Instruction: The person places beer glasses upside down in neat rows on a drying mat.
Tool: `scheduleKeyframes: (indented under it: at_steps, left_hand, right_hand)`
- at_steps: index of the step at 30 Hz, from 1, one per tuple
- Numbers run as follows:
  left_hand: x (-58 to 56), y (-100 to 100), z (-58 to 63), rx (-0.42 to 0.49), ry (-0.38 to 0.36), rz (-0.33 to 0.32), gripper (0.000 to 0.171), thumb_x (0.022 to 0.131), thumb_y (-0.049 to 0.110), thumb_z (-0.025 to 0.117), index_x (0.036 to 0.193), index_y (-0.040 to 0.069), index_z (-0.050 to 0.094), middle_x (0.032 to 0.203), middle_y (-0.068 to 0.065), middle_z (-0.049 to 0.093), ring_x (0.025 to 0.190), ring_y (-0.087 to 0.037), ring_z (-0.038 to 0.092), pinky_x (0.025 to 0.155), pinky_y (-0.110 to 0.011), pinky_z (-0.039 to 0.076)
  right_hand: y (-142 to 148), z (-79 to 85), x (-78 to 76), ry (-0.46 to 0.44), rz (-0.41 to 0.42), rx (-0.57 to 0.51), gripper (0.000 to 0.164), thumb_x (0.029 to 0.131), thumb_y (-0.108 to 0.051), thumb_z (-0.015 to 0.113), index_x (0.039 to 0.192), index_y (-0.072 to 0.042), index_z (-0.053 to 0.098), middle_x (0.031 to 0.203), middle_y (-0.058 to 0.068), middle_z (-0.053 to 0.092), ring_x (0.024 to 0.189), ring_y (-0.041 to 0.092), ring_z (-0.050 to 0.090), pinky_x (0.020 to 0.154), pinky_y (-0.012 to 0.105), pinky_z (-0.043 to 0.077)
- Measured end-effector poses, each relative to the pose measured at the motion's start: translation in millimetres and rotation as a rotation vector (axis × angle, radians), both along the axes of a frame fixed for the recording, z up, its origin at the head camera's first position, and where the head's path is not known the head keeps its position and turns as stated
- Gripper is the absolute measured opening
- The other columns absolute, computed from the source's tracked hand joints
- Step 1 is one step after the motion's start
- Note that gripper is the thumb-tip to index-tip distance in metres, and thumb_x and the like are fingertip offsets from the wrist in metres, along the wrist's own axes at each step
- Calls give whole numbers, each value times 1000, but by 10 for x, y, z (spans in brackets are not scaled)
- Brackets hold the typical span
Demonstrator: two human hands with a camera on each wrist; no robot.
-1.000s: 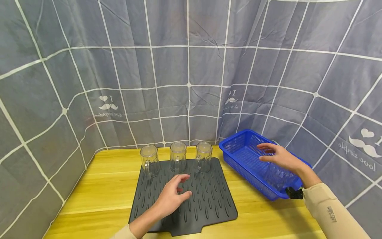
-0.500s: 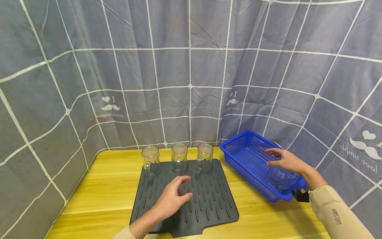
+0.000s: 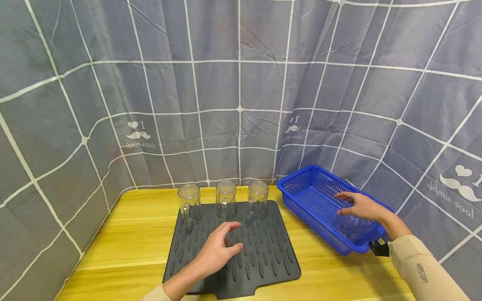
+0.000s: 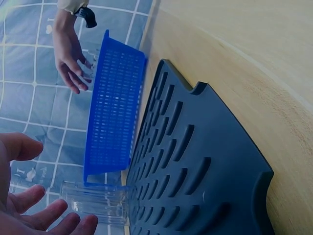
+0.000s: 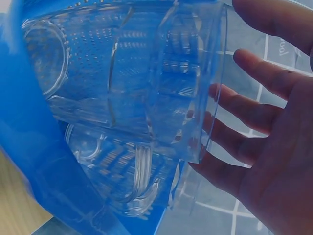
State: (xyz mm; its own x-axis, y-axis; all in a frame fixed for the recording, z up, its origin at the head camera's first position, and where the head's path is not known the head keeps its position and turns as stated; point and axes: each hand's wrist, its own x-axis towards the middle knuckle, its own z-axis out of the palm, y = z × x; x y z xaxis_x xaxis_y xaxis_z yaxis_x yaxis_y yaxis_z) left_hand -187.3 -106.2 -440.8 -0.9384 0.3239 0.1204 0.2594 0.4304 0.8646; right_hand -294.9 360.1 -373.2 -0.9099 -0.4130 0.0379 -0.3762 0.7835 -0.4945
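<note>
My right hand (image 3: 361,205) is held over the near right end of a blue plastic basket (image 3: 308,217). In the right wrist view its fingers spread loosely at the rim of a clear glass mug (image 5: 132,73); some fingertips show through the glass, and I cannot tell whether they touch it. Below that lies a second glass mug (image 5: 142,171), its handle showing. Above a dark grey ridged drying mat (image 3: 263,259) hovers my left hand (image 3: 217,250), fingers relaxed, thumb apart, holding nothing. Three glass mugs stand upside down along the mat's far edge: left (image 3: 189,205), middle (image 3: 225,200) and right (image 3: 257,200).
A yellow wood-grain table (image 3: 124,238) carries the mat and the basket. Behind and on both sides hangs a grey curtain (image 3: 260,83) with white grid lines, close to the table's far edge. The basket stands right of the mat, at a slant.
My right hand has moved a little right and down, closer to the mugs in the basket. The left hand stays almost still, and the head view has shifted slightly.
</note>
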Motion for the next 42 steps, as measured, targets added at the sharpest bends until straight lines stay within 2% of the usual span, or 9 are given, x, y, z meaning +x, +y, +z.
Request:
scheduleKeyframes:
  at_steps: [6, 13, 20, 25, 28, 33, 42]
  left_hand:
    - [9, 11, -2, 9, -7, -3, 52, 95, 33, 69, 142, 18, 53, 142, -8, 52, 123, -31, 54, 92, -50, 52]
    - [22, 5, -18, -4, -23, -2, 52, 95, 33, 70, 142, 19, 53, 142, -8, 52, 117, -29, 57, 89, -47, 52]
    - [14, 0, -28, 8, -24, 0, 51, 94, 33, 70, 141, 19, 53, 142, -7, 52, 123, -30, 54, 93, -51, 51]
    - [24, 4, -32, -3, -32, 2, 52, 94, 34, 70, 142, 19, 53, 142, -7, 52, 115, -27, 57, 89, -47, 52]
    - [36, 4, -37, -10, -40, 2, 53, 94, 34, 70, 142, 19, 53, 142, -8, 52, 111, -26, 58, 86, -44, 52]
    - [32, 9, -43, -4, -36, 3, 52, 94, 33, 70, 141, 19, 54, 141, -7, 53, 117, -28, 56, 89, -47, 52]
    - [9, 14, -46, -9, -42, 8, 52, 94, 32, 70, 142, 19, 53, 141, -6, 53, 122, -29, 55, 92, -49, 52]
  right_hand:
    - [-3, -14, 53, -20, 17, 8, 63, 88, -28, 78, 135, 7, 56, 130, 28, 60, 119, 50, 55, 93, 57, 51]
    - [9, -29, 74, -77, 21, 46, 67, 87, -32, 79, 136, 8, 56, 127, 28, 61, 118, 46, 57, 92, 53, 53]
    - [-6, 31, 94, -138, 14, 72, 67, 84, -32, 81, 135, 4, 57, 125, 28, 62, 115, 43, 59, 87, 50, 54]
    - [1, 43, 101, -168, 5, 78, 67, 83, -28, 82, 136, 3, 57, 125, 28, 62, 114, 44, 60, 85, 50, 56]
    - [9, 40, 111, -172, 11, 90, 66, 82, -25, 82, 136, 3, 57, 124, 28, 62, 111, 42, 61, 83, 46, 56]
    - [7, 58, 124, -174, 16, 96, 65, 77, -21, 84, 132, 3, 60, 121, 26, 63, 103, 36, 62, 78, 40, 54]
    - [8, 81, 85, -130, 18, 111, 55, 76, -20, 84, 124, -2, 65, 115, 18, 67, 106, 37, 63, 79, 39, 55]
